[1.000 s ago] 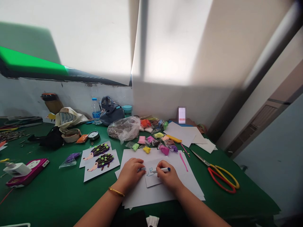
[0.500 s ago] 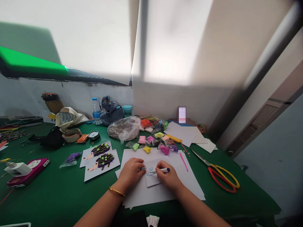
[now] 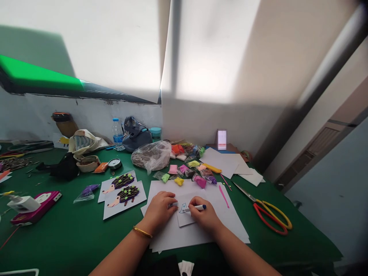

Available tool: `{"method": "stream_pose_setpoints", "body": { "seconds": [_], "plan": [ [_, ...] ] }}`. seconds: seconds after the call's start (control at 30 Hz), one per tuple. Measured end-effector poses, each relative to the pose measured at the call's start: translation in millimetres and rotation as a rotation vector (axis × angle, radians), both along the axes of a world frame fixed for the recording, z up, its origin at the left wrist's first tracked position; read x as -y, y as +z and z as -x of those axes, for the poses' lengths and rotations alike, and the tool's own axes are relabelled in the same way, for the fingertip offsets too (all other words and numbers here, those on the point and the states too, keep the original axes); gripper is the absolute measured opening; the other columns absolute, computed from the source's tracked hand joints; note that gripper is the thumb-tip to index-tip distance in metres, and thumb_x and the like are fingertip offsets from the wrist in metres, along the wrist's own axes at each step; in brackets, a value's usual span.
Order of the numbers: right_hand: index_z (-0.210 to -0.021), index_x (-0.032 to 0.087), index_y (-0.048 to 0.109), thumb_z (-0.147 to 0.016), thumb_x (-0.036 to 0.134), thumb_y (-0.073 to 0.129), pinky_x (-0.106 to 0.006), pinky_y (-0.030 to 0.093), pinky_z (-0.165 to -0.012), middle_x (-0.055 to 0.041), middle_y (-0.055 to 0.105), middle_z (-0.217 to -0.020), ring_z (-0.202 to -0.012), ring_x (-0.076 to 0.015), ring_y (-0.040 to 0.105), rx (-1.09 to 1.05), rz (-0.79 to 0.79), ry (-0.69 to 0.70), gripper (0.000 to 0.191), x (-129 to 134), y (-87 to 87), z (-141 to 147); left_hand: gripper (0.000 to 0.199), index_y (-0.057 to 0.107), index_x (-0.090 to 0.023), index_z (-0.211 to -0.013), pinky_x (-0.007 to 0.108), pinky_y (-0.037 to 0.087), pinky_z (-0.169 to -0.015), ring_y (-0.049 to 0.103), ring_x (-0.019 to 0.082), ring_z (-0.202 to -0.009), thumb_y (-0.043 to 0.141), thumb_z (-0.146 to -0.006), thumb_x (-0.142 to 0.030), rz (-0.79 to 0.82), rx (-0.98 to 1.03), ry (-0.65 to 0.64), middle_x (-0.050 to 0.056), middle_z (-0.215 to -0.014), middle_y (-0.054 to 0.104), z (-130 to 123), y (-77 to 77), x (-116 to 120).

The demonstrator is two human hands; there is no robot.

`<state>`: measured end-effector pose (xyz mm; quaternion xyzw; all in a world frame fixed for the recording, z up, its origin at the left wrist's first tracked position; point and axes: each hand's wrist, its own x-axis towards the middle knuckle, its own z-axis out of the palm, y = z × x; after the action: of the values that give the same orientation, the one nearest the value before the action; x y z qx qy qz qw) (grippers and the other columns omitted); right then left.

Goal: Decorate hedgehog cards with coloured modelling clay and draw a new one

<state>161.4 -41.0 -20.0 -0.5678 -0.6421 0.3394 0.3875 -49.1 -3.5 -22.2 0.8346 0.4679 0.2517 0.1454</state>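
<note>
My right hand [image 3: 204, 216] grips a white pen with a blue cap [image 3: 195, 208], its tip on a small white card [image 3: 185, 214] that carries a blue outline drawing. My left hand [image 3: 159, 211], with a gold bangle on the wrist, has its fingers curled on the card's left edge, pinning it down. The card lies on a stack of white paper sheets [image 3: 227, 222] on the green table [image 3: 71, 237]. Whether the left fingers hold a small object is unclear.
Two hedgehog craft cards [image 3: 122, 191] lie left of the paper. Small bags of coloured clay [image 3: 189, 170] sit behind it, red-and-yellow scissors [image 3: 268, 214] to the right. A pink case [image 3: 36, 205], a plastic bag [image 3: 151, 155], a water bottle [image 3: 117, 134] and more paper [image 3: 221, 161] stand further off.
The hands stay on the card; the pen shifts only slightly. The view has drifted a little to the left.
</note>
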Motion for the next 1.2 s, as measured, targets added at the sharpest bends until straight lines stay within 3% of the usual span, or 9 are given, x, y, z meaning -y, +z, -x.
{"method": "stream_pose_setpoints", "body": {
  "seconds": [1.2],
  "plan": [
    [-0.071,0.021,0.061,-0.08,0.031,0.052,-0.025,0.038,-0.058,0.0019,0.064,-0.064,-0.064,-0.0158,0.056,0.04,0.017,-0.009,0.016,-1.8,-5.3,-0.4,0.018,0.077,-0.026,-0.096,0.039,0.044,-0.097,0.059,0.025,-0.108,0.071,-0.078,-0.026,0.006,-0.019,0.008,0.005,-0.114,0.07,-0.7,1.2,-0.8]
  ]
}}
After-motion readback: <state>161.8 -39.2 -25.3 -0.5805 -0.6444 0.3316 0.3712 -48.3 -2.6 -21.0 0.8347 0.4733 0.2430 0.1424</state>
